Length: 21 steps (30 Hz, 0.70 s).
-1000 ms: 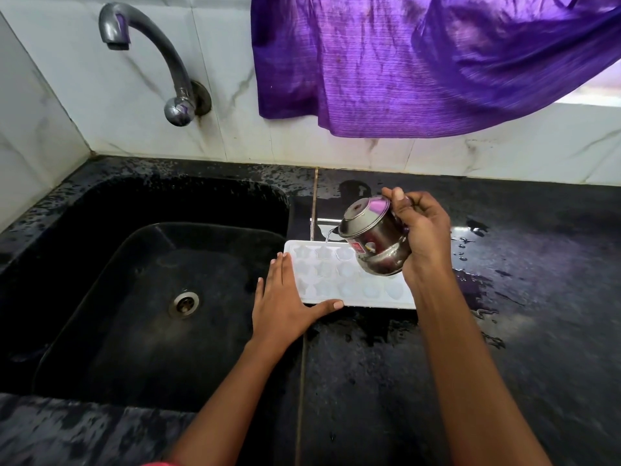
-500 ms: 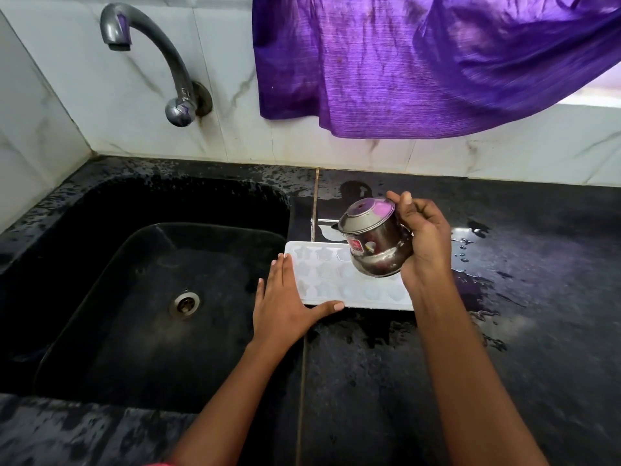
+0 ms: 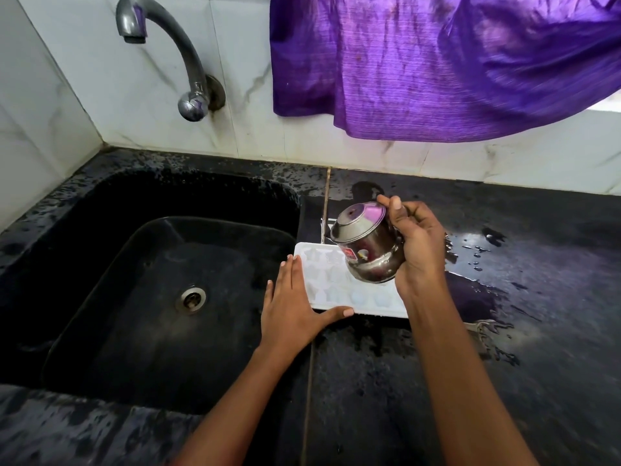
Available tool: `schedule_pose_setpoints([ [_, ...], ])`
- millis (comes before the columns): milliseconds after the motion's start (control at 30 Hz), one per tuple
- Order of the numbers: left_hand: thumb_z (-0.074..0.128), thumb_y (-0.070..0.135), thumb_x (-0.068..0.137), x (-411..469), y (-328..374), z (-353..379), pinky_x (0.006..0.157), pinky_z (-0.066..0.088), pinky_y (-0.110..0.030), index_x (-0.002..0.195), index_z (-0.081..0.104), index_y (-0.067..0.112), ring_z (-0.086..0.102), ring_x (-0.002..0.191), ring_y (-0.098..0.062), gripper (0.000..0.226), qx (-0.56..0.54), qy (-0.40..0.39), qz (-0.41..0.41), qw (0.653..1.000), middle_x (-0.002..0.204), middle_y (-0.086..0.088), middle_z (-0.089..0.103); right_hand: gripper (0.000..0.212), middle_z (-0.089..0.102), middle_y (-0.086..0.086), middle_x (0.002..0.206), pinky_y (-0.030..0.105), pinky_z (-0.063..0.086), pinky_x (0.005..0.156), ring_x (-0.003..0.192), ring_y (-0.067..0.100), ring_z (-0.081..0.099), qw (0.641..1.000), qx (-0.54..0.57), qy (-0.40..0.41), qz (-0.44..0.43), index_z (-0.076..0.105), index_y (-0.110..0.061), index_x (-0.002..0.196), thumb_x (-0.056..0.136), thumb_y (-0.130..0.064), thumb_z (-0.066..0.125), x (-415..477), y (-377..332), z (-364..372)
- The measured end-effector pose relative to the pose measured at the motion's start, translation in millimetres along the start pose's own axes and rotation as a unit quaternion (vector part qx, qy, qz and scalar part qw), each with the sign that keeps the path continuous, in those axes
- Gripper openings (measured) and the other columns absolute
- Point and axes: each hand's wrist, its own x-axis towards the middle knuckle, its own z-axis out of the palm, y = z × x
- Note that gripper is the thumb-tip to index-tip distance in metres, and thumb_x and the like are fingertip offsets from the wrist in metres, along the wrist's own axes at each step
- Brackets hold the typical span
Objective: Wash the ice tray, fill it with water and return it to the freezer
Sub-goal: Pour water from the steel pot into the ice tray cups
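Note:
A white ice tray (image 3: 331, 290) lies flat on the wet black counter, just right of the sink. My left hand (image 3: 290, 311) rests flat against the tray's left end, fingers along its edge and thumb along its near side. My right hand (image 3: 416, 245) grips a small steel pot (image 3: 366, 248) and holds it tilted to the left above the tray. A thin stream of water falls from the pot's rim onto the tray's far left corner. The pot and my right hand hide the tray's right half.
The black sink (image 3: 161, 297) with its drain (image 3: 191, 297) lies to the left. A metal tap (image 3: 181, 58) sticks out from the tiled wall above it. A purple cloth (image 3: 437, 62) hangs over the back wall. Puddles (image 3: 477, 250) lie on the counter to the right.
The pot has shifted slightly back and left over the tray and stays tilted. My left hand has held still on the tray's end.

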Motion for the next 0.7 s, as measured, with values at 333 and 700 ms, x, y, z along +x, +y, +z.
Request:
schedule_pose_setpoints([
  [333,0.051,0.084,0.058,0.8,-1.0,1.3,0.117,-0.003,-0.033,0.149,-0.009,0.018,-0.010,0.145,-0.008,0.128,-0.003,0.004,0.003,1.000,0.159,0.004,-0.008,0.021,0.066,0.006,0.087,0.022,0.053,0.070,0.086,0.016,0.060,0.996,-0.083,0.014,-0.001,0.057,-0.019,0.066,0.085,-0.018,0.066,1.3,1.6,6.8],
  [700,0.050,0.084,0.059,1.0,-0.3,0.6,0.118,-0.003,-0.033,0.149,-0.011,0.018,-0.009,0.145,-0.009,0.127,0.007,0.003,0.002,1.000,0.159,0.003,-0.009,0.021,0.066,0.013,0.094,0.016,0.051,0.063,0.090,0.018,0.062,0.997,-0.072,0.003,-0.011,0.056,-0.019,0.066,0.084,-0.017,0.066,2.7,-0.6,10.5],
])
